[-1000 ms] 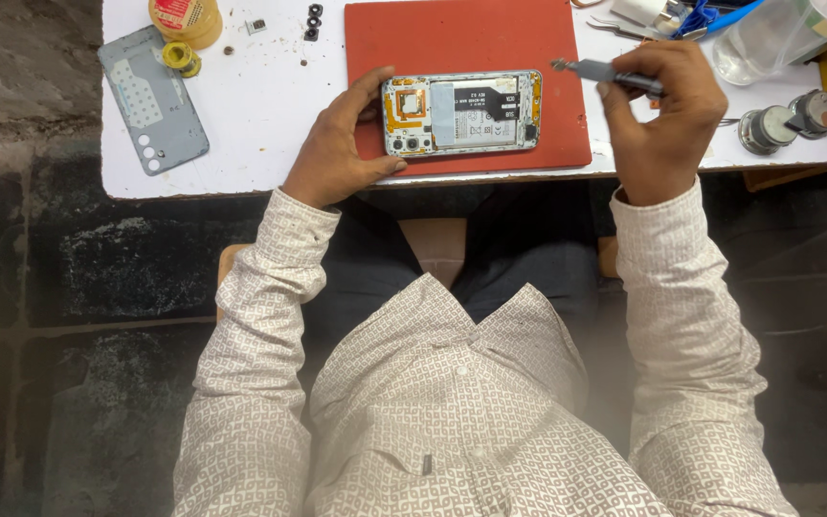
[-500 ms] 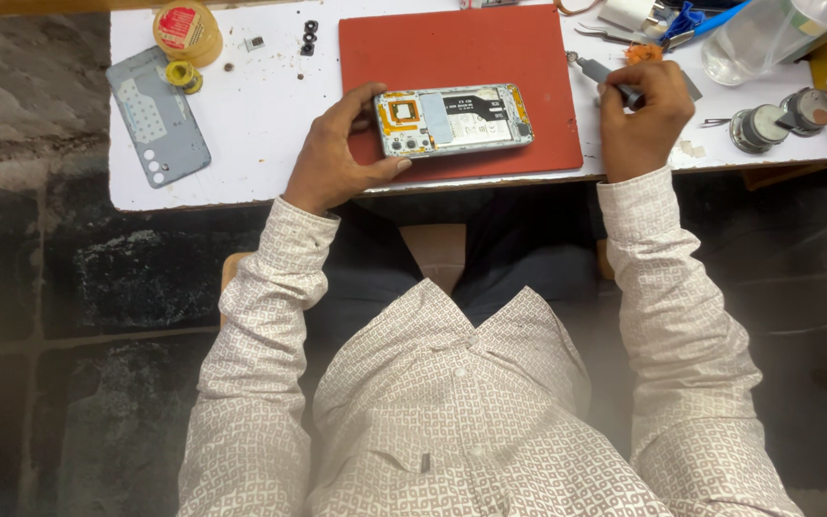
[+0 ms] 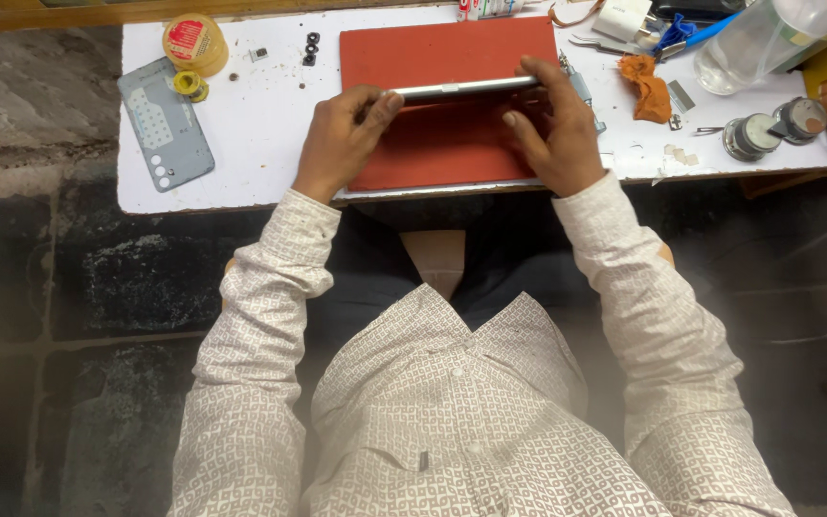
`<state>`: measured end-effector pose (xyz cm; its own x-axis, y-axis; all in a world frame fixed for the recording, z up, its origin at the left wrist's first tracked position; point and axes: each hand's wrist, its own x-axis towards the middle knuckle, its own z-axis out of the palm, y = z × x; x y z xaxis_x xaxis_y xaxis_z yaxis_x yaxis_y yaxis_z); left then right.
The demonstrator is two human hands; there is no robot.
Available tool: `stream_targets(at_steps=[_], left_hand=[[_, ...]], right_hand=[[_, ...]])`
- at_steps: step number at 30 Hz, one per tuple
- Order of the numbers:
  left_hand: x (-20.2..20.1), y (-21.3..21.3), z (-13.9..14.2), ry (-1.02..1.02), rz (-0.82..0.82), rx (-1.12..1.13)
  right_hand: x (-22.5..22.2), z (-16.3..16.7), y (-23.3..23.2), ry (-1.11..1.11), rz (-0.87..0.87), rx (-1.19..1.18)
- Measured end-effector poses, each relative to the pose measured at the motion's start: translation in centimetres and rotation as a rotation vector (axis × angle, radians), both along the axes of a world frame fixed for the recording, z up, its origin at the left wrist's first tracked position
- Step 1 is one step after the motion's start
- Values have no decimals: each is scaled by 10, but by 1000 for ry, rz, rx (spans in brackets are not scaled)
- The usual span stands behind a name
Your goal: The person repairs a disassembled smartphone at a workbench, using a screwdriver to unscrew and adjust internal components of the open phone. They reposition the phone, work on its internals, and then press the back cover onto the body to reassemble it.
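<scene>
- The left hand pinches the left end of a phone, thumb and fingertips curled round its edge
- The right hand grips the phone's right end, fingers wrapped over the far side and the thumb pressed on the near side
- The phone is turned on its long edge, so only its thin silver side shows; it is held just above the far half of a red work mat, and whether it touches the mat cannot be told
- The mat lies on a white table, with its near edge at the table's near edge
- Left of the mat, well apart from the hands, a grey phone back cover lies flat on the table
- At the far left corner stands a yellow round tub with a red label, and a small roll of yellow tape lies just near of it, touching the back cover's far end
- A few small black rings lie between the tub and the mat
- Right of the right hand lies an orange cloth, and further right two small round metal tins
- At the far right a clear plastic bottle lies tilted, with blue-handled tools beside it
- Both sleeves are of white patterned cloth
</scene>
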<state>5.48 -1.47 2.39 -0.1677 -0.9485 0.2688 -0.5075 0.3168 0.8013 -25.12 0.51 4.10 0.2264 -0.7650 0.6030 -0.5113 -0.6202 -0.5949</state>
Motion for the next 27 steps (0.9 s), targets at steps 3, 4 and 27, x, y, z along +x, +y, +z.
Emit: stream_targets(at_steps=[3,4,27], left_hand=[[-10,-7,0,-15,63,-67],[-12,-9,0,18,82,-77],[-20,-20,16,-19,233,-46]], right_hand=[[7,-1,-16,-129,-20,82],[7,-2,-21,-183,-19,97],[2,14,-28,-30,-106,176]])
